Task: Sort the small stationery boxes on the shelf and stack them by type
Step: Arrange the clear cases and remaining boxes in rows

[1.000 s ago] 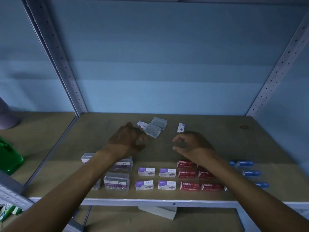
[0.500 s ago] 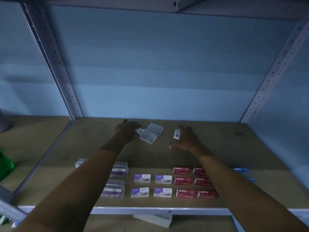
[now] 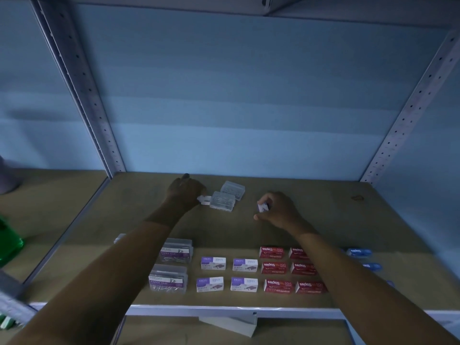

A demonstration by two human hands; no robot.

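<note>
At the back of the wooden shelf [image 3: 348, 220], my left hand [image 3: 185, 192] closes on a small white-and-purple box [image 3: 204, 199] lying against two clear plastic cases [image 3: 227, 197]. My right hand [image 3: 278, 210] pinches another small white-and-purple box [image 3: 263, 207] off to the right. Along the front edge lie sorted rows: clear paper-clip boxes [image 3: 171, 267] on the left, white-and-purple staple boxes [image 3: 227, 273] in the middle, red staple boxes [image 3: 288, 270] beside them, and blue boxes [image 3: 361, 252] partly hidden behind my right forearm.
Perforated metal uprights [image 3: 84, 95] frame the bay, with a blue wall behind. A green object [image 3: 10, 242] sits on the neighbouring shelf at left. A white box [image 3: 229, 324] lies on the shelf below. Bare wood lies between the back items and the front rows.
Both hands reached from mid-shelf to the back. My left hand closed on the box by the clear cases, and my right hand's fingers wrapped around the other small box.
</note>
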